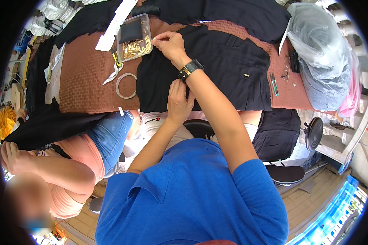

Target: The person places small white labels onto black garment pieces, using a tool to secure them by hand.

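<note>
A black garment [229,53] lies spread over the table in front of me. My right hand [170,47] reaches over its far left part, thumb and forefinger pinched at the rim of a clear plastic box [148,24]. Whatever sits between those fingertips is too small to make out. Many small gold-coloured metal pieces [135,49] and a black packet [131,31] lie in the box. Near the front edge, my left hand [180,100] has its fingers closed on the black cloth, just below my right wrist. One gold piece [246,75] rests on the garment's right part.
Green-handled thread snips [275,86] and eyeglasses [286,73] lie to the right, beside a large clear plastic bag [323,53]. On the left are a clear ring [126,86], a tape measure [117,61] and white strips [110,34]. A co-worker [71,171] sits close at my left, holding black cloth.
</note>
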`<move>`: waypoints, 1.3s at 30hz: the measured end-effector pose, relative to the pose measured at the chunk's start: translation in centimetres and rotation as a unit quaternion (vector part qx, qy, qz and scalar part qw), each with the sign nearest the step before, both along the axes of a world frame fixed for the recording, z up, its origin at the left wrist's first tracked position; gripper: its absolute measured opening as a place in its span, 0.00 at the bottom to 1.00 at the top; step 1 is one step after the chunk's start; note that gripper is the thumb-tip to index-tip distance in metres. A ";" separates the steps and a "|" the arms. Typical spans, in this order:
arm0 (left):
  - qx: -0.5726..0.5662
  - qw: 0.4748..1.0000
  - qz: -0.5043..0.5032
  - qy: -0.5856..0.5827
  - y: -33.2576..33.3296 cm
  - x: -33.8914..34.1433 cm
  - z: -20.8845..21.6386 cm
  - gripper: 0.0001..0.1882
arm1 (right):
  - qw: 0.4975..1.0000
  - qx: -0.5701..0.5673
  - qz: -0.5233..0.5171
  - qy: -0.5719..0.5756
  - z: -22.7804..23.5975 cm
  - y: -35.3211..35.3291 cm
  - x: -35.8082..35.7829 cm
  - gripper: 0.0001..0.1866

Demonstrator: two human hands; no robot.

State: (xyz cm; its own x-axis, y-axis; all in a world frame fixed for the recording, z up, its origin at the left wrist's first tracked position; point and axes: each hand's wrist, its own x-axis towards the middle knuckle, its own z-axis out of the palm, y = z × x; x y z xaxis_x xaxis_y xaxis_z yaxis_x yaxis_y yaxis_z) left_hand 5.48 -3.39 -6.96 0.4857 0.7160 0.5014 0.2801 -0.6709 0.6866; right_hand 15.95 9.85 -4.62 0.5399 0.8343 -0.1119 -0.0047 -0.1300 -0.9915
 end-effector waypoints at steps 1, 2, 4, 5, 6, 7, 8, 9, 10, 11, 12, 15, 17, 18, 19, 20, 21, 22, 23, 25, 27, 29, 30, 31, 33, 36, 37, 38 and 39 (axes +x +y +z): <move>-0.001 1.000 -0.002 -0.002 0.0 0.1 0.0 0.10 | 1.000 0.008 -0.010 0.002 -0.3 0.2 0.0 0.08; -0.013 1.000 -0.001 0.002 -0.1 0.1 -0.1 0.11 | 1.000 0.015 -0.021 0.003 -0.6 0.5 0.0 0.08; -0.038 0.999 0.000 0.007 -0.3 0.0 -0.2 0.11 | 1.000 0.009 -0.018 0.009 -1.6 1.2 -0.2 0.07; -0.040 0.999 0.001 0.010 -0.4 0.1 -0.3 0.11 | 1.000 0.005 -0.022 0.009 -2.0 1.4 -0.1 0.06; -0.041 0.999 0.001 0.013 -0.3 0.0 -0.3 0.11 | 1.000 0.009 -0.026 0.014 -2.3 1.9 -0.2 0.05; -0.044 0.999 -0.001 0.015 -0.3 0.0 -0.4 0.12 | 0.999 0.005 -0.031 -0.040 -2.4 2.2 -0.5 0.06; -0.058 0.998 -0.002 0.019 -0.3 -0.1 -0.5 0.12 | 0.995 0.000 -0.033 -0.095 -2.1 2.3 -0.8 0.07; -0.045 0.999 -0.002 0.008 -0.4 0.0 -0.5 0.13 | 0.993 -0.003 -0.041 -0.107 -1.8 2.3 -1.0 0.09; -0.030 1.000 0.002 -0.003 -0.3 0.1 -0.4 0.15 | 0.992 -0.003 -0.047 -0.118 -1.3 2.2 -1.3 0.10; -0.027 1.000 -0.002 -0.008 -0.2 0.2 -0.4 0.16 | 0.989 -0.021 -0.060 -0.136 -1.5 2.6 -1.4 0.16; -0.028 1.000 -0.007 -0.009 -0.3 0.4 -0.2 0.16 | 0.991 -0.026 -0.048 -0.119 -1.7 2.8 -1.1 0.22; -0.034 0.999 -0.002 -0.001 -0.4 0.4 -0.1 0.16 | 0.990 -0.037 -0.015 -0.136 -0.9 1.8 -1.2 0.28; -0.020 1.000 -0.001 0.009 -0.2 0.2 -0.6 0.16 | 0.990 -0.039 0.007 -0.136 -0.2 0.6 -1.0 0.31; -0.013 1.000 -0.002 0.014 -0.2 0.3 -0.8 0.16 | 0.990 -0.041 0.017 -0.136 0.1 -0.1 -0.7 0.33; -0.015 1.000 0.011 0.019 -0.3 0.2 -0.7 0.15 | 0.989 -0.042 0.043 -0.137 1.6 -1.7 -0.4 0.34; -0.017 0.999 0.022 0.023 -0.3 0.2 -0.5 0.14 | 0.987 -0.002 0.038 -0.156 2.3 -3.5 0.2 0.32; -0.019 0.999 0.031 0.027 -0.3 0.4 -0.2 0.14 | 0.983 0.038 0.030 -0.176 3.0 -5.3 1.0 0.30; -0.054 0.998 0.025 0.007 -0.3 0.5 0.1 0.12 | 0.977 0.078 0.021 -0.197 3.6 -7.1 2.0 0.28; -0.088 0.996 0.020 -0.017 -0.4 0.6 0.6 0.11 | 0.962 0.108 -0.001 -0.251 3.7 -9.2 3.3 0.24; -0.135 0.990 0.012 -0.034 -0.5 0.9 2.1 0.08 | 0.927 0.133 -0.045 -0.347 3.6 -13.8 6.7 0.16; -0.143 0.989 0.009 -0.043 -0.6 1.5 3.1 0.09 | 0.903 0.107 -0.086 -0.408 2.9 -18.3 10.2 0.11; -0.110 0.993 -0.013 -0.041 -0.8 3.0 4.3 0.09 | 0.901 0.054 -0.114 -0.414 1.4 -22.3 13.5 0.09; -0.100 0.992 -0.043 -0.060 -0.8 4.0 4.1 0.10 | 0.909 0.023 -0.120 -0.399 0.9 -24.0 14.7 0.09; -0.081 0.992 -0.067 -0.063 -0.8 5.2 4.1 0.10 | 0.895 0.030 -0.111 -0.432 0.7 -25.3 15.7 0.09; -0.049 0.990 -0.117 -0.054 -0.9 7.8 4.1 0.11 | 0.866 0.034 -0.091 -0.491 0.3 -27.3 17.0 0.09; -0.090 0.973 -0.211 -0.037 -1.1 11.7 3.4 0.12 | 0.853 -0.001 -0.075 -0.516 -0.9 -29.3 17.9 0.11; -0.136 0.962 -0.236 -0.030 -1.2 12.9 3.1 0.12 | 0.850 -0.013 -0.068 -0.522 -2.0 -29.8 18.4 0.13; -0.138 0.960 -0.242 -0.019 -1.2 13.8 2.5 0.13 | 0.851 -0.005 -0.070 -0.520 -2.2 -30.0 18.4 0.13; -0.139 0.959 -0.248 -0.009 -1.1 14.7 1.7 0.13 | 0.852 0.002 -0.071 -0.518 -2.4 -30.2 18.3 0.13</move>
State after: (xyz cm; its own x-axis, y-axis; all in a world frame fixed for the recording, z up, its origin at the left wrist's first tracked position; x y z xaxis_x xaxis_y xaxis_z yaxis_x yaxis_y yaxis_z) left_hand 20.20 -4.51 -5.21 0.7941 0.5068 0.3355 -0.0393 -0.5080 0.8604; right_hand 34.26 -20.30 -7.02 0.4425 0.7514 0.4895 0.8586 -0.1975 -0.4730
